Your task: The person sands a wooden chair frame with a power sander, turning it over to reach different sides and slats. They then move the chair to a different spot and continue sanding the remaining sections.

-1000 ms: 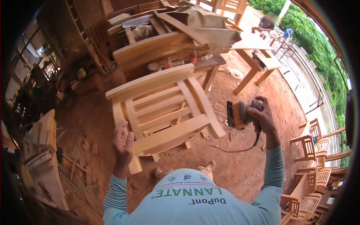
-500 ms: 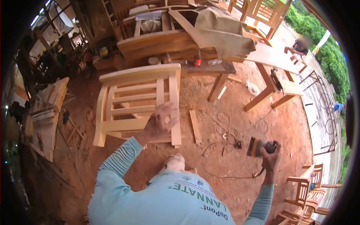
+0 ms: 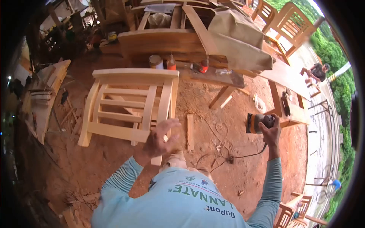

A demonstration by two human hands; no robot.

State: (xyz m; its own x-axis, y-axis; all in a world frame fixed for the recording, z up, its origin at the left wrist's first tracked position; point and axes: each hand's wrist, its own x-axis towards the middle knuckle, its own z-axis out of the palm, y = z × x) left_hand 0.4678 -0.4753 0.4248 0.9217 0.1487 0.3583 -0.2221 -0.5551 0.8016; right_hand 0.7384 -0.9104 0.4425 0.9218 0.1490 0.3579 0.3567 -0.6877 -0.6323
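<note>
A pale, unpainted wooden chair frame with slats (image 3: 135,75) stands on the dirt in front of me, left of centre. My left hand (image 3: 156,141) is at its lower right corner, by the near end of a post. The fingers are spread; whether the palm touches the wood cannot be made out. Off to the right, my right hand (image 3: 272,131) grips an electric sander (image 3: 255,123) by its dark top knob. Its orange-banded body is held sideways in the air, the flat pad facing left. A black cord (image 3: 247,155) runs from it down to the ground.
Behind the chair, a low bench (image 3: 216,78) holds a can (image 3: 156,61) and bottles. A loose wood strip (image 3: 190,132) lies on the dirt. Boards (image 3: 47,100) lean at left. A seated person (image 3: 317,72) is at far right, and finished chairs (image 3: 292,26) stand behind.
My left hand has moved down from the slats to the chair's lower corner. My right hand has raised the sander, lifting its cord. The chair appears at a slightly different angle.
</note>
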